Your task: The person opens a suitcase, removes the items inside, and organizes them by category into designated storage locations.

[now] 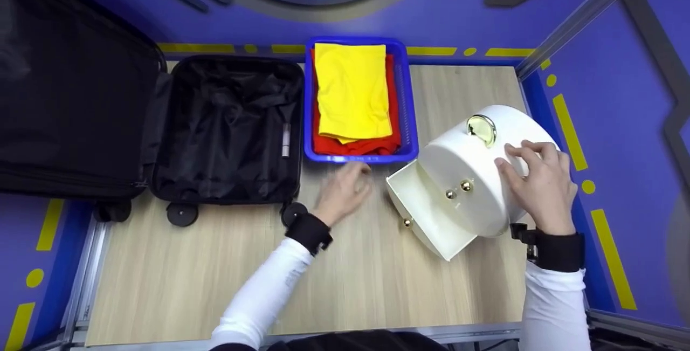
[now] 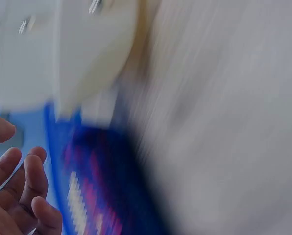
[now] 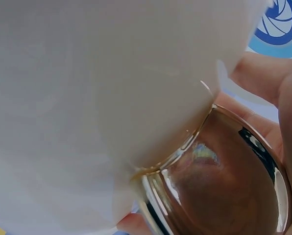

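A white rounded drawer box (image 1: pixel 458 162) with gold knobs stands angled on the right of the table. Its lower drawer (image 1: pixel 431 216) is pulled out toward the front left. My right hand (image 1: pixel 542 181) grips the box at its right side, fingers bent against the white surface. In the right wrist view, a shiny gold fitting (image 3: pixel 224 176) sits among those fingers. The left hand (image 1: pixel 345 192), blurred, hovers between the suitcase and the drawer, just in front of the blue basket (image 1: pixel 361 159). Its fingers (image 2: pixel 36 178) are loosely bent with nothing between them.
An open black suitcase (image 1: pixel 226 200) lies on the left, its lid leaning against the wall. Inside it is a small pale tube (image 1: pixel 285 140). Folded yellow cloth (image 1: pixel 353 92) lies over red cloth (image 1: pixel 396 108) in the basket. Walls enclose the table's back and sides.
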Action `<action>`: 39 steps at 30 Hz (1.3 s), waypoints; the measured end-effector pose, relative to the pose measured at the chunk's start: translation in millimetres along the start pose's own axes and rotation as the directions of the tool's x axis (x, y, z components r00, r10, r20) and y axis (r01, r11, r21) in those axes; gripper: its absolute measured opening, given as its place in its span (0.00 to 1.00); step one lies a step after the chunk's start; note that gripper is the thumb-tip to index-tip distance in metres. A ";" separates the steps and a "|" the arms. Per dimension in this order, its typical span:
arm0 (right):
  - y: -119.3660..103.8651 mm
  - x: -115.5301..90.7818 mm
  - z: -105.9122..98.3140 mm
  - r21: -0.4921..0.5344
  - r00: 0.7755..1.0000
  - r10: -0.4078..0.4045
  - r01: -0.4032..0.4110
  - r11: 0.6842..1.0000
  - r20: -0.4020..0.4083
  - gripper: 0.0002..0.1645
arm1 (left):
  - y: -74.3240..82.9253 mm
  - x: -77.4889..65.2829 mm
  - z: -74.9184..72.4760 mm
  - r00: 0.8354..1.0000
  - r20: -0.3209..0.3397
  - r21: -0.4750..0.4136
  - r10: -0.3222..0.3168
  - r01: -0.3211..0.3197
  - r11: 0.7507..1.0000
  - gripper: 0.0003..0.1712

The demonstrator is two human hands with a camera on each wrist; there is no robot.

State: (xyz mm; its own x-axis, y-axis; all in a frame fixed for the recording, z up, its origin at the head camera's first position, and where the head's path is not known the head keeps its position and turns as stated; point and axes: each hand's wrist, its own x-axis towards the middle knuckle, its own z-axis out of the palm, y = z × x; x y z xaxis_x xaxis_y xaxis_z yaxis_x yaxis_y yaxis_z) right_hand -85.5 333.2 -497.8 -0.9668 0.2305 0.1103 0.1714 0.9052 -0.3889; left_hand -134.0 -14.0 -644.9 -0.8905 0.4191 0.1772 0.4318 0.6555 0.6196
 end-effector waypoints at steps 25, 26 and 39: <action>0.1 -0.7 0.8 0.009 1.000 -0.006 0.006 1.000 -0.008 0.26 | -153.7 85.6 -112.2 0.799 0.263 0.355 -0.541 0.441 0.824 0.35; 0.0 -0.6 0.7 0.009 1.000 -0.007 0.007 1.000 -0.008 0.26 | -154.8 85.4 -109.1 0.784 0.281 0.359 -0.554 0.449 0.818 0.36; 0.1 -1.0 -0.3 0.007 1.000 0.006 -0.006 1.000 0.005 0.27 | -157.9 83.5 -83.1 0.722 0.365 0.406 -0.588 0.446 0.798 0.39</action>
State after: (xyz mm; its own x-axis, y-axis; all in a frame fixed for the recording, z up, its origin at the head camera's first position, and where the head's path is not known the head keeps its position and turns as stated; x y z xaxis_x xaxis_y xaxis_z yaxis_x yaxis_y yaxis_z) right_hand -84.5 333.3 -497.7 -0.9666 0.2344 0.1035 0.1761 0.9011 -0.3961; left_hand -288.5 -134.7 -664.4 -0.8444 0.1458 -0.5154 0.0060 0.9648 0.2630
